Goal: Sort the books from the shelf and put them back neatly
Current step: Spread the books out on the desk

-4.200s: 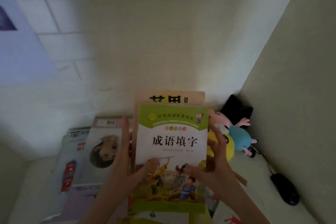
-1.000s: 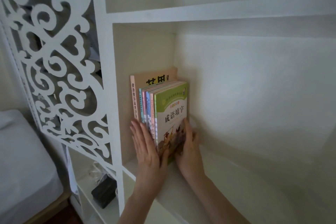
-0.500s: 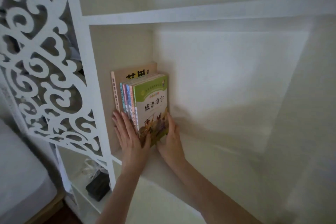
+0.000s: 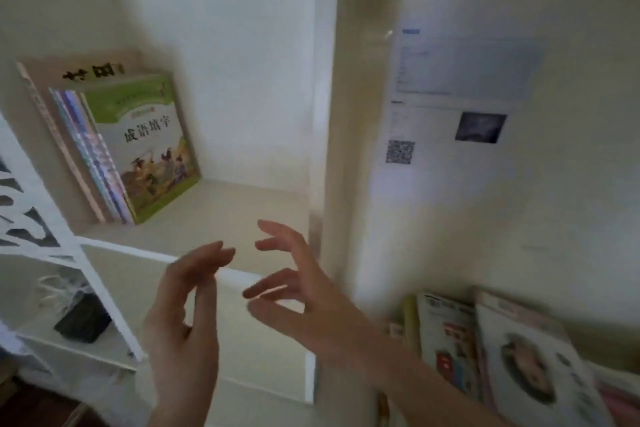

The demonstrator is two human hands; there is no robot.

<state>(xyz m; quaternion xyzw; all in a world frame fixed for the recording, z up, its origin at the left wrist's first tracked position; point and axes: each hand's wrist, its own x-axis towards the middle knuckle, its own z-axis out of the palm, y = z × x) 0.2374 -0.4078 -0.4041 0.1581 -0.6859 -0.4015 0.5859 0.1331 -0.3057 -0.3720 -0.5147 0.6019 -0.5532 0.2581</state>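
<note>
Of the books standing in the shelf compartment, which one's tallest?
The tan book with big black characters, leftmost in the row. Its top rises above the green-covered book and the thin books between them.

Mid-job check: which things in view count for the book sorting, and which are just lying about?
For the job:
standing books at the left of the shelf
loose books at lower right
left hand and right hand, both empty

Lying about:
black object in the lower compartment
printed sheets on the wall
</note>
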